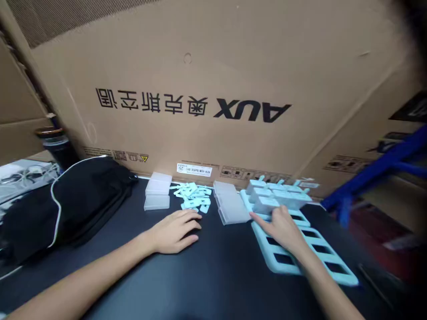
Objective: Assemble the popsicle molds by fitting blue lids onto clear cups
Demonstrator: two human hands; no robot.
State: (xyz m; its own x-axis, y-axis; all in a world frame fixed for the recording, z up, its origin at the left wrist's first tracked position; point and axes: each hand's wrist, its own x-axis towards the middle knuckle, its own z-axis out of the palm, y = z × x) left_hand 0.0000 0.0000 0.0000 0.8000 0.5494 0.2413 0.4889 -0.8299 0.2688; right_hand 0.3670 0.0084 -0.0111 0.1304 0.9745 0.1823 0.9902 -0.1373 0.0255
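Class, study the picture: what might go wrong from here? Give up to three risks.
1. The molds are crowded just beyond the right hand, so a careless move might knock them.
2. The blue pieces lie in a loose heap near the left hand; a sweep could scatter them.
3. The boxes sit close beside the frame, so sliding it might shove them.

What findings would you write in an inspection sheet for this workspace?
Surface: flat black tabletop.
Work items: small pale-blue plastic pieces, piled; translucent white plastic boxes, in two groups; pale-blue plastic frame with rectangular openings.
Clutter: black fabric bag, at left.
Hands: left hand palm down near the pieces, fingers apart; right hand over the frame, contact unclear.
Cables: white cord across the bag.
Surroundings: large brown cardboard carton behind; blue bar at right.
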